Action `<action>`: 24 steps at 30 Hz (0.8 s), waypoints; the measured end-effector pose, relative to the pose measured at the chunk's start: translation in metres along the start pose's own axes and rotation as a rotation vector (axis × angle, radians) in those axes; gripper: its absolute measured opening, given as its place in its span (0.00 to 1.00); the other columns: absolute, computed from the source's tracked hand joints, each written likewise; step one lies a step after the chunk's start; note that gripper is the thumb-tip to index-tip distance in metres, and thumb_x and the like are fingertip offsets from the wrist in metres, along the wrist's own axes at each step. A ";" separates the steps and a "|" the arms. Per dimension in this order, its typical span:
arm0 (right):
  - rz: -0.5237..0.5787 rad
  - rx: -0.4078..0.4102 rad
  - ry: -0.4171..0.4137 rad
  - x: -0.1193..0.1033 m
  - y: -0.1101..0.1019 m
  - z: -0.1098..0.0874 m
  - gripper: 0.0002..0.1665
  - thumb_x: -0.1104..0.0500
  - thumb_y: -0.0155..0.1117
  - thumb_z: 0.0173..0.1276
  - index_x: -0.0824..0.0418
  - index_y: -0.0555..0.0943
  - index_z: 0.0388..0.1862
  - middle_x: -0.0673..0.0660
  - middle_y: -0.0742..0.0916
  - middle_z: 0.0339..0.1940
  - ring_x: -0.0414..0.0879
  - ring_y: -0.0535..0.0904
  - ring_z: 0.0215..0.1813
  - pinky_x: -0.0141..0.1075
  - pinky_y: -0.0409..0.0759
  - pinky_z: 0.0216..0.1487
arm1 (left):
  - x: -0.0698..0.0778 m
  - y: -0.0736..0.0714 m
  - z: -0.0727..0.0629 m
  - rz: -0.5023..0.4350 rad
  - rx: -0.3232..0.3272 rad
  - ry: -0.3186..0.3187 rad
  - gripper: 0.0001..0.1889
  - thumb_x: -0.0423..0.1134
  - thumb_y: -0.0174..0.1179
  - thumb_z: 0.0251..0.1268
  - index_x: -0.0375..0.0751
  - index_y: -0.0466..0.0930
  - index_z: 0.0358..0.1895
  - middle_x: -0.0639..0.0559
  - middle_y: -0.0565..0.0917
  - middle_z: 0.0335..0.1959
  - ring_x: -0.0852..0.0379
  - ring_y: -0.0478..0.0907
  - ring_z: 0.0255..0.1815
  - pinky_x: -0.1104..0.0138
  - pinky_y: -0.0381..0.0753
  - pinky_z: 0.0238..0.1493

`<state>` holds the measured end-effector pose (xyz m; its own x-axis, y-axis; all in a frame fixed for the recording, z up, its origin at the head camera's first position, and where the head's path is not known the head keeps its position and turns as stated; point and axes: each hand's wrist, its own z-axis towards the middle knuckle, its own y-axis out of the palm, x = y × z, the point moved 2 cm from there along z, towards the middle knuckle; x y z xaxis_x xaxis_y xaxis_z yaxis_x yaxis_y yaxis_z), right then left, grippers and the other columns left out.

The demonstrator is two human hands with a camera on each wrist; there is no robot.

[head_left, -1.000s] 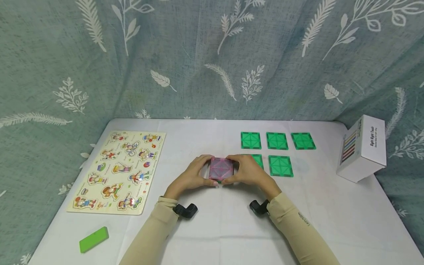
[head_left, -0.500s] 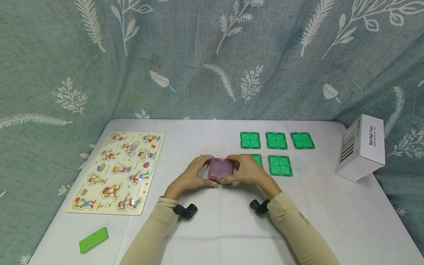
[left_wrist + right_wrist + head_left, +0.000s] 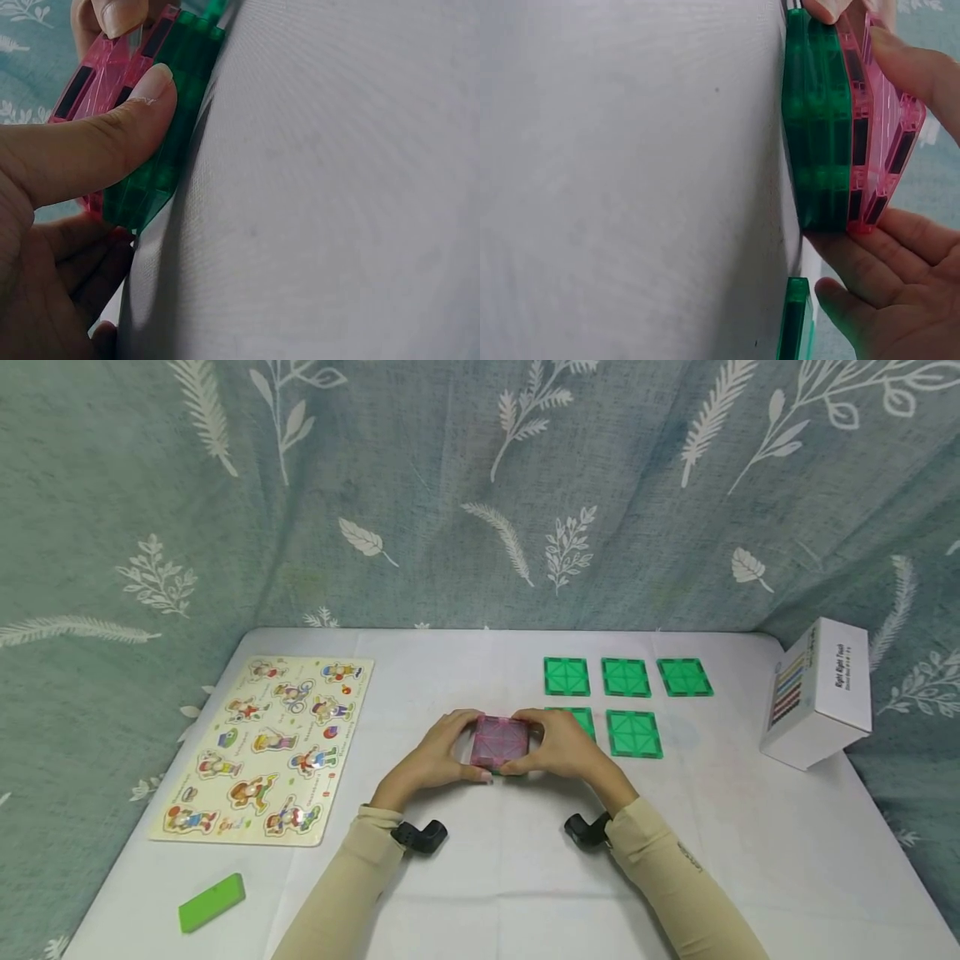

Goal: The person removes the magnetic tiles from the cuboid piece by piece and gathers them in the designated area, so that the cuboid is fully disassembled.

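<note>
A small stack of square magnetic tiles lies at mid-table, green tiles (image 3: 169,142) at the bottom and pink tiles (image 3: 500,742) on top. In the right wrist view, the uppermost pink tile (image 3: 904,142) tilts away from the pink one beneath it, leaving a wedge-shaped gap. My left hand (image 3: 438,753) grips the stack from the left, its thumb across the near side and its fingers at the far side. From the right, my right hand (image 3: 558,745) holds the pink tiles between thumb and fingers.
Several green tiles (image 3: 634,734) lie flat in two rows behind and right of the stack. A picture puzzle board (image 3: 247,814) is at left, with a green block (image 3: 212,903) in front of it. A white box (image 3: 817,693) stands at the right edge.
The top pink tile looks a deeper pink than a second ago, as it has settled closer over the stack. Both hands have stayed nearly in place.
</note>
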<state>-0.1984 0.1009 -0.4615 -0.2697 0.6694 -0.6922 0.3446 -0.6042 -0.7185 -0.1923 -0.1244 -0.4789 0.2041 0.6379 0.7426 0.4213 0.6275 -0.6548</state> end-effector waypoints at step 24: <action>0.044 0.058 0.017 0.002 0.007 -0.003 0.50 0.38 0.84 0.44 0.54 0.78 0.66 0.55 0.85 0.61 0.50 0.82 0.60 0.47 0.84 0.60 | -0.003 0.000 0.001 0.001 0.014 -0.001 0.53 0.51 0.80 0.45 0.44 0.61 0.76 0.48 0.65 0.77 0.44 0.58 0.80 0.45 0.57 0.82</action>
<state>-0.1937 0.0992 -0.4673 -0.2398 0.6489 -0.7221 0.3031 -0.6566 -0.6907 -0.1933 -0.1261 -0.4818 0.2037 0.6386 0.7421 0.4086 0.6334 -0.6572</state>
